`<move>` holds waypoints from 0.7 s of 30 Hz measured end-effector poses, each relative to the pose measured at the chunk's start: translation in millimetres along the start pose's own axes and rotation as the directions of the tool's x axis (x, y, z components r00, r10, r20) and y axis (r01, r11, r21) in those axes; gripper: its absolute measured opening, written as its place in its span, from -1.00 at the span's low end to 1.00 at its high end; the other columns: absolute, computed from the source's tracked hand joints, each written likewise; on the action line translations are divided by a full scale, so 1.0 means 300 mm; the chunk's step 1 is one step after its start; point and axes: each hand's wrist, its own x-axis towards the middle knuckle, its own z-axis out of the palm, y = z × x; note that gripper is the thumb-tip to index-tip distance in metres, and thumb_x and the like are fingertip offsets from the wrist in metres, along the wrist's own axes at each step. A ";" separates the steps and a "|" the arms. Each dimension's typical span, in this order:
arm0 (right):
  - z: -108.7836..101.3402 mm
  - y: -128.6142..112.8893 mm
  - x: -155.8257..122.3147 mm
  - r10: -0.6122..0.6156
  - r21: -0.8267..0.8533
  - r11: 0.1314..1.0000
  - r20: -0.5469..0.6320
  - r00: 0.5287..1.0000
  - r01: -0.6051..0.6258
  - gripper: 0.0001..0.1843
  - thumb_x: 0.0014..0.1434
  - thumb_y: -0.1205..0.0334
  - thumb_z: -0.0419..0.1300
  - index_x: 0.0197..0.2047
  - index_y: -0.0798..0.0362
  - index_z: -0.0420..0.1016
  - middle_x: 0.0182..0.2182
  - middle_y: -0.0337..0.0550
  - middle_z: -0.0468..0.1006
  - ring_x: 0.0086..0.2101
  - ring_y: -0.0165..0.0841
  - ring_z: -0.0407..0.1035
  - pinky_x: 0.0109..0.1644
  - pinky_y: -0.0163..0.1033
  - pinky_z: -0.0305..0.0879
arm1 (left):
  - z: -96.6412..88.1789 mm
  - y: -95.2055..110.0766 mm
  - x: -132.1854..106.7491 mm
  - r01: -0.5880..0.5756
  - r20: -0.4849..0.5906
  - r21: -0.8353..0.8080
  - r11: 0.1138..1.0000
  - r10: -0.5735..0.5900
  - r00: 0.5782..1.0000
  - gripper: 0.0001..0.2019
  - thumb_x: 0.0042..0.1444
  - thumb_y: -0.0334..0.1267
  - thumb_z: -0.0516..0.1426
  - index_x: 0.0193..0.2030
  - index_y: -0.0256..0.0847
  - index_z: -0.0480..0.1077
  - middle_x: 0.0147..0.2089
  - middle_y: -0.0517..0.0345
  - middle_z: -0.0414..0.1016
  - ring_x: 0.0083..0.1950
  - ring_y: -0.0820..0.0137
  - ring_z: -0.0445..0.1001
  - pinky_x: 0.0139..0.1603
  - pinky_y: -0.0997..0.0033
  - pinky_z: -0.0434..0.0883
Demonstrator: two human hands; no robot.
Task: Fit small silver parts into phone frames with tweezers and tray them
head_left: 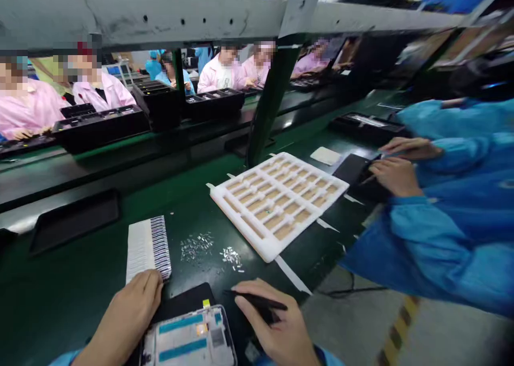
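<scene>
silver frame (182,338) lies between right fingers (261,287) clasping black tool (265,302) and left fingers (150,286) touching striped sheet (140,248); left grip unclear.

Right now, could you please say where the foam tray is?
The foam tray lies just right of centre in the head view, beyond the right hand, beside small silver pieces.

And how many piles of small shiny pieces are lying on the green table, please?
2: the left pile, beside the white sheet, and the right pile, nearer the white tray.
</scene>
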 end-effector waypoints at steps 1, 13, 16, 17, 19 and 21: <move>-0.001 -0.003 0.001 0.005 0.004 1.000 0.004 1.000 -0.005 -0.85 0.35 0.36 0.36 -0.14 -0.06 0.77 -0.26 -0.16 0.80 -0.24 -0.25 0.71 -0.13 -0.31 0.62 | 0.000 0.004 0.001 0.008 -0.001 -0.001 1.000 -0.008 1.000 -0.71 0.52 -0.16 -0.10 -0.15 -0.06 0.40 -0.18 0.12 0.63 -0.18 0.32 0.68 -0.16 0.41 0.60; -0.018 -0.021 -0.001 0.007 0.109 0.994 0.001 1.000 -0.008 -0.83 0.41 0.36 0.31 -0.08 -0.03 0.75 -0.23 -0.12 0.77 -0.21 -0.25 0.68 -0.10 -0.28 0.60 | -0.103 0.049 0.013 0.144 -0.147 -0.204 0.968 -0.176 0.973 -0.71 0.50 0.07 0.01 -0.09 -0.06 0.40 -0.21 0.18 0.61 -0.28 0.38 0.64 -0.28 0.49 0.54; -0.012 -0.081 0.010 0.021 0.183 0.983 -0.005 1.000 -0.019 -0.75 0.51 0.30 0.18 -0.12 -0.02 0.71 -0.11 -0.05 0.75 -0.10 -0.23 0.66 0.04 -0.23 0.58 | -0.157 0.086 0.021 0.188 -0.129 -0.368 0.911 -0.251 0.959 -0.67 0.48 0.10 0.06 -0.15 -0.08 0.42 -0.35 0.24 0.54 -0.38 0.43 0.58 -0.35 0.56 0.52; -0.001 -0.105 0.013 0.032 0.197 0.980 0.017 0.999 -0.035 -0.71 0.53 0.29 0.13 -0.15 -0.01 0.70 -0.08 -0.02 0.73 -0.08 -0.23 0.65 0.06 -0.21 0.56 | -0.165 0.106 0.023 0.208 -0.091 -0.468 0.859 -0.281 0.955 -0.64 0.46 0.13 0.08 -0.20 -0.09 0.44 -0.38 0.23 0.53 -0.40 0.43 0.57 -0.37 0.57 0.52; 0.040 -0.147 0.012 0.058 0.197 0.978 0.076 0.995 -0.072 -0.66 0.54 0.30 0.09 -0.20 0.01 0.67 -0.15 -0.03 0.71 -0.12 -0.24 0.64 0.00 -0.23 0.54 | -0.162 0.150 0.022 0.256 0.026 -0.661 0.705 -0.320 0.947 -0.58 0.39 0.17 0.16 -0.31 -0.12 0.46 -0.40 0.20 0.53 -0.41 0.43 0.57 -0.37 0.57 0.54; 0.096 -0.167 0.002 0.068 0.164 0.982 0.154 0.986 -0.093 -0.76 0.47 0.32 0.16 -0.14 0.03 0.68 -0.20 -0.05 0.69 -0.21 -0.27 0.61 -0.10 -0.27 0.52 | -0.140 0.197 0.012 0.287 0.121 -0.765 0.576 -0.310 0.943 -0.57 0.35 0.17 0.21 -0.35 -0.13 0.48 -0.38 0.16 0.55 -0.38 0.41 0.58 -0.34 0.55 0.57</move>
